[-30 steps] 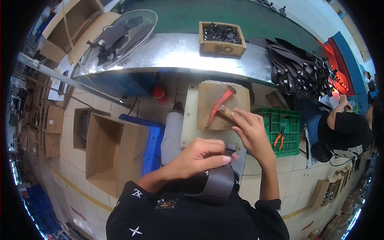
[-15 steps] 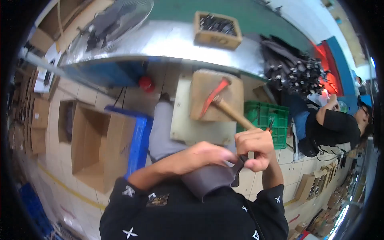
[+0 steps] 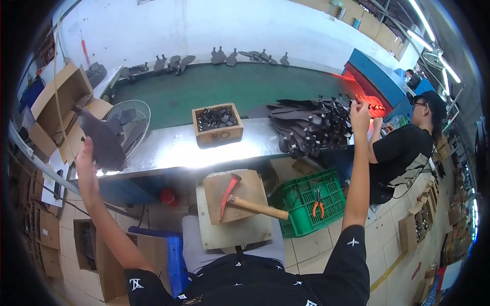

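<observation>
1 dark piece (image 3: 103, 142) up in L hand (image 3: 86, 157), in front of 1 basket (image 3: 149, 121): thumb pressed on its edge, other fingers hidden. R hand (image 3: 360, 114) near the pile (image 3: 298, 125), finger grip too small to tell. 1 hammer (image 3: 258, 207) on 1 block (image 3: 253, 189), handle R, prob. for quick reach; 1 box (image 3: 205, 138), 1 crate (image 3: 332, 182), 1 pliers (image 3: 316, 209).

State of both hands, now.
Left hand: closed on a dark flat piece.
Right hand: raised near the pile of dark pieces, fingers bent; whether it holds anything cannot be told.
</observation>
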Motion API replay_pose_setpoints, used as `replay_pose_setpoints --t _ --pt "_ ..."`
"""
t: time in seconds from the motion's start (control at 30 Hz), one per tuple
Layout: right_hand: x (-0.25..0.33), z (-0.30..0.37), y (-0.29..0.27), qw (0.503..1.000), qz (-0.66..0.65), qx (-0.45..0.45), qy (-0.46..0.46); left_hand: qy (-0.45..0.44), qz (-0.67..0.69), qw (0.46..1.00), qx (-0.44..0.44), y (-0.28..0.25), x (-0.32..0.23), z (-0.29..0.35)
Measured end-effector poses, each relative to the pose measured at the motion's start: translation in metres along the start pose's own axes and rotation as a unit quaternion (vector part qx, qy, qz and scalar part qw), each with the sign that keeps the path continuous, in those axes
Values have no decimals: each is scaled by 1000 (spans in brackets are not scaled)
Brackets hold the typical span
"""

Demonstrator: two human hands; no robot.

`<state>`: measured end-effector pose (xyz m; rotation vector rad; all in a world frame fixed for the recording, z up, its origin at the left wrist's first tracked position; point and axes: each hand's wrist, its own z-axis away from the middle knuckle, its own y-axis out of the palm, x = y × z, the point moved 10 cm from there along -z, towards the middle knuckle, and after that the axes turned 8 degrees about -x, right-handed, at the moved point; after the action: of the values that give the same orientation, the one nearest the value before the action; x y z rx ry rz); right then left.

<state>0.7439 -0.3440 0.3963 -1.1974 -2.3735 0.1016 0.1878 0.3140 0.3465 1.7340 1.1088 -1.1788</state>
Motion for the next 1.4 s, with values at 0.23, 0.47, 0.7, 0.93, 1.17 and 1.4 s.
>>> replay_pose_setpoints --t 0.23,0.47,0.7,0.93,1.17,1.4 --pt "-90 -46 84 984 21 139 -107 174 -259 929 -198 -17 -6 48" --pt "18 -39 33 989 -37 139 -31 203 -276 939 34 124 1 183" --pt "183 7 -44 889 -408 170 124 273 -185 912 243 243 -21 264" --pt "343 209 -157 523 -579 625 37 455 -108 875 124 228 -89 286" --pt "260 310 -108 857 -259 412 -170 104 155 973 133 195 -61 270" --pt "140 340 -117 898 -89 422 -79 96 -24 950 296 264 18 260"
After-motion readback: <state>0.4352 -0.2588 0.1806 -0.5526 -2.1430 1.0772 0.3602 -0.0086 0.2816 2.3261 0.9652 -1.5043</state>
